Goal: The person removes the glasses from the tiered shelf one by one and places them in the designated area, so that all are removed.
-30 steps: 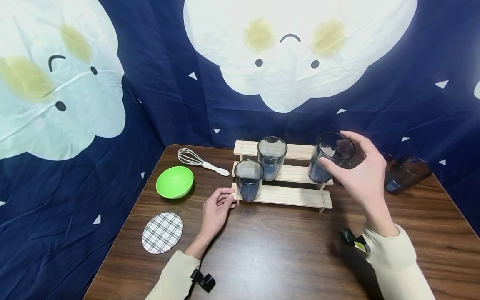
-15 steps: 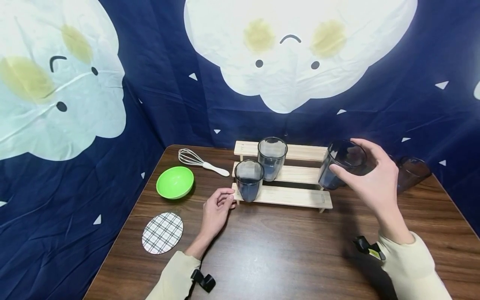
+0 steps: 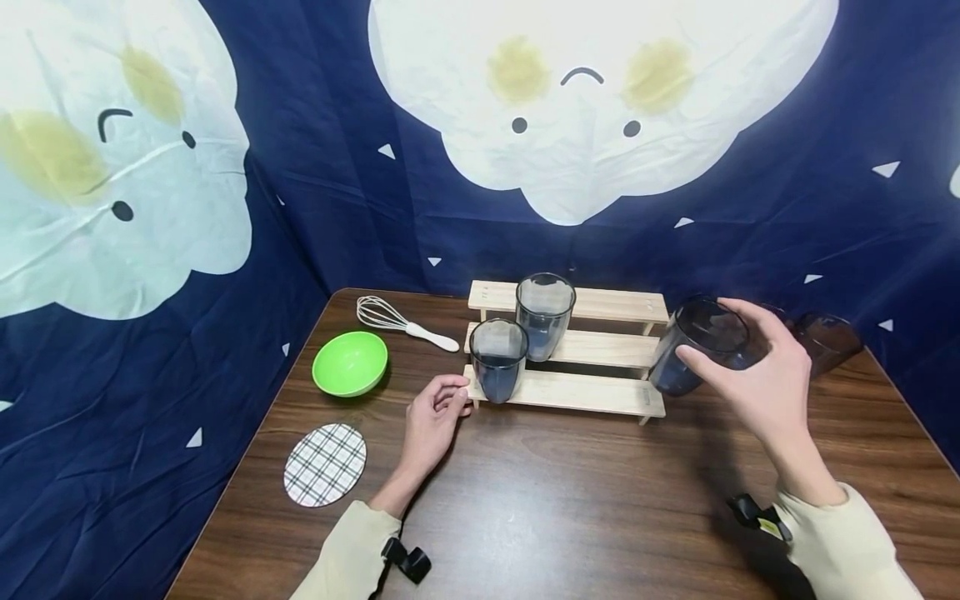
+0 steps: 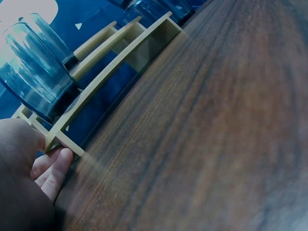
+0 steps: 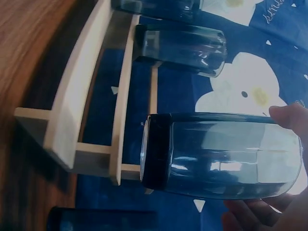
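The glass (image 5: 226, 159) has shifted toward 4 o'clock, clamped roughly upright in the right hand (image 3: 771, 390), the rack (image 3: 585, 392) at its 9 o'clock.

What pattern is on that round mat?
The mat has dark plaid lines on white, clearest in the head view.

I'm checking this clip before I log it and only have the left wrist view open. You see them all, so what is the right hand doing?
Observer: The right hand grips a tinted glass by the right end of the wooden rack.

Reviewer: What lies out on the table to the left of the rack?

Observer: The head view shows a green bowl, a white whisk and a round checked mat.

Reviewer: Which way does the whisk point?

Observer: Its handle end is toward the rack, the wire loops away from it.
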The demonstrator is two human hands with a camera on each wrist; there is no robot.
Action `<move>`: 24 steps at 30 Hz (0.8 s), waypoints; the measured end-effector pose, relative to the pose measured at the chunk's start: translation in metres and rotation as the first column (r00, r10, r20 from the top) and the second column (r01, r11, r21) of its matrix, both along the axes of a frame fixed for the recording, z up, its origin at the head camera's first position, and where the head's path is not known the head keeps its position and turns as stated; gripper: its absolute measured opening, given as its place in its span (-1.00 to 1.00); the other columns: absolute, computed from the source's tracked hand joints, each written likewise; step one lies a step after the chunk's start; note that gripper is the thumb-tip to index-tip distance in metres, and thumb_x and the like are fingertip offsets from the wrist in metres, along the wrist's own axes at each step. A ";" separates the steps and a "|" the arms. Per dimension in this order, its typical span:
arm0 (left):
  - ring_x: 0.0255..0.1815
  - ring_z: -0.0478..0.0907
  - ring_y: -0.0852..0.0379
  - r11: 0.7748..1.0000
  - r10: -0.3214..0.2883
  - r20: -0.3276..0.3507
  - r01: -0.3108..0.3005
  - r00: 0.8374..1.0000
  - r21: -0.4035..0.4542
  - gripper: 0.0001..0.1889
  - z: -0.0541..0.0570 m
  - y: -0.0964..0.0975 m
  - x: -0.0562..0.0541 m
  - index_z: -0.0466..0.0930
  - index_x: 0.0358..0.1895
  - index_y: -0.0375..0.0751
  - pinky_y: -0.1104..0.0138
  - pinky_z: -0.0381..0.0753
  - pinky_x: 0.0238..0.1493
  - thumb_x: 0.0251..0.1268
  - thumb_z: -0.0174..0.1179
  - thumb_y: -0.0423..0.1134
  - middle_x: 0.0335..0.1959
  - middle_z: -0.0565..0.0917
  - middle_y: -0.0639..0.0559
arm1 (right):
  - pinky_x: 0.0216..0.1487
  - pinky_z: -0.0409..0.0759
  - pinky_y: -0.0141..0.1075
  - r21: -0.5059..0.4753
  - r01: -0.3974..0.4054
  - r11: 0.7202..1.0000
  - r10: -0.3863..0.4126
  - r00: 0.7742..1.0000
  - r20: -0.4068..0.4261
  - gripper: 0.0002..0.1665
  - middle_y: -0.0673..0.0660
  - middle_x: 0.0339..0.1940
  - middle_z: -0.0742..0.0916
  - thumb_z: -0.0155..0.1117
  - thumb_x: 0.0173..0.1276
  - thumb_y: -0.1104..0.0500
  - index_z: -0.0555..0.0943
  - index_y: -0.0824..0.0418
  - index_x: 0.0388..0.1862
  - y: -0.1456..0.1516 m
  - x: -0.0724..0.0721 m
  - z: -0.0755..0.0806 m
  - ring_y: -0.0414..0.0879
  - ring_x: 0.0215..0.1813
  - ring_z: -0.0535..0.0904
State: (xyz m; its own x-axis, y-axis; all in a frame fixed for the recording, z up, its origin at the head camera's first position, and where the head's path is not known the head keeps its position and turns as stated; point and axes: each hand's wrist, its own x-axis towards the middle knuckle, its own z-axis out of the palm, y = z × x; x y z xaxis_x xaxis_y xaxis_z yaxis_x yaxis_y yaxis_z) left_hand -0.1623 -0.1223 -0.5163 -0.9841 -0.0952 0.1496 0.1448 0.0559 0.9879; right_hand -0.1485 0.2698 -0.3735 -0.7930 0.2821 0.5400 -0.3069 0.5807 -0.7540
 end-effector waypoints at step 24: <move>-0.13 0.82 0.11 1.000 0.002 0.005 -0.002 1.000 0.000 -0.85 0.002 0.001 0.000 0.71 0.10 -0.47 0.33 0.95 -0.05 0.61 0.27 -0.52 -0.08 0.82 -0.36 | 0.16 0.42 -0.63 -0.023 0.111 0.994 -0.111 0.994 0.018 -0.10 -0.42 0.09 0.73 0.85 -0.13 0.38 0.79 0.15 0.31 0.020 0.013 -0.032 -0.49 0.16 0.57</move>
